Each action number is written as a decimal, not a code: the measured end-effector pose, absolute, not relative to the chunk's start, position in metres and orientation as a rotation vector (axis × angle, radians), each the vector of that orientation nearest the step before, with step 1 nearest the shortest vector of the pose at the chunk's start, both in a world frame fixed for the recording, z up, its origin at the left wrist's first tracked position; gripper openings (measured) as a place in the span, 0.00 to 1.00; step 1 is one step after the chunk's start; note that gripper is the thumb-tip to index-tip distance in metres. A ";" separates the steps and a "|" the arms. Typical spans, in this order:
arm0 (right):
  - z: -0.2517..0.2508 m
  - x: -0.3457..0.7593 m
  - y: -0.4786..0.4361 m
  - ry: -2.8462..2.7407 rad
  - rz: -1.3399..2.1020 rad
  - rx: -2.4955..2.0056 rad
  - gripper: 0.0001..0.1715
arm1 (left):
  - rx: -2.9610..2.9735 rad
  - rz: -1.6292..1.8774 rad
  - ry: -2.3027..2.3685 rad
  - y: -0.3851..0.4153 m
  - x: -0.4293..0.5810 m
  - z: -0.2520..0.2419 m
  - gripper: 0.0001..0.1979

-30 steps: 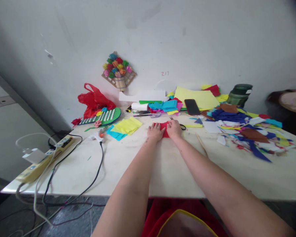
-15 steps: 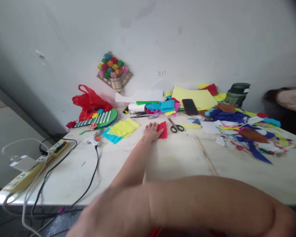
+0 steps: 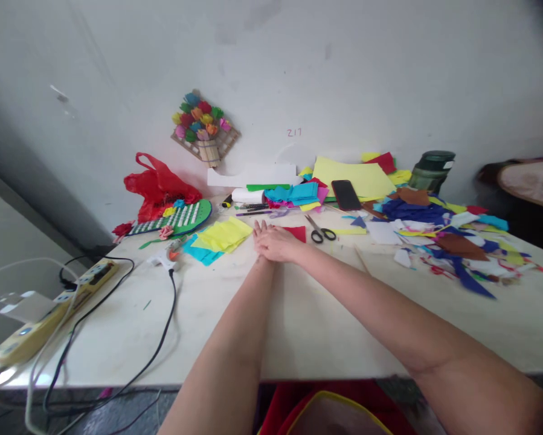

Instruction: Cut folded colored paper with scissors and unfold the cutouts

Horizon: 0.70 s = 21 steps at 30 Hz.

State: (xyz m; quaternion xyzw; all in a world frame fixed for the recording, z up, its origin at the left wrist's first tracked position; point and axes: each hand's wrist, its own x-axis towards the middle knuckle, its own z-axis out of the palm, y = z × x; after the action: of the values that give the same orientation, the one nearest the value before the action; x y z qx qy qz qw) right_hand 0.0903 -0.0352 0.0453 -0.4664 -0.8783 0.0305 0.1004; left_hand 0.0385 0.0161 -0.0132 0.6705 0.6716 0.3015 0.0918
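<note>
My left hand (image 3: 259, 232) lies flat on the white table (image 3: 298, 314) with its fingers stretched toward the wall. My right hand (image 3: 280, 244) reaches across from the right and rests flat over the back of the left hand, covering most of it. A folded red paper (image 3: 298, 233) lies on the table just right of both hands, its left part hidden under the right hand. Black-handled scissors (image 3: 322, 232) lie a little right of the paper. Neither hand grips anything that I can see.
Yellow and blue paper sheets (image 3: 221, 235) lie left of the hands. A phone (image 3: 345, 194) rests on yellow paper at the back. Paper scraps (image 3: 447, 241) cover the right side. A wooden stick (image 3: 362, 260), power strip (image 3: 49, 302) and black cable (image 3: 162, 326) are also there.
My right hand, which was pulled back close to the camera half a second ago, has come back onto the table over my left hand. The view has shifted slightly rightward.
</note>
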 end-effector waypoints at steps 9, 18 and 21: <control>0.014 0.159 0.022 -1.952 0.005 -1.879 0.22 | 1.932 0.668 2.255 0.009 0.025 -0.009 0.31; -0.015 0.180 0.024 -2.013 -0.173 -1.947 0.22 | 1.961 0.817 2.084 0.012 0.022 -0.008 0.13; -0.013 0.176 0.023 -2.031 -0.202 -1.980 0.21 | 1.968 0.993 1.988 0.014 0.021 -0.008 0.07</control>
State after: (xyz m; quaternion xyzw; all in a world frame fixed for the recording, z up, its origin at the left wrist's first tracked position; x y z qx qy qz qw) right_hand 0.1764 0.0226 -0.0132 -0.6886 -0.7063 -0.0702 0.1486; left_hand 0.0207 0.0136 -0.0081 0.6605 0.6671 0.3334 0.0865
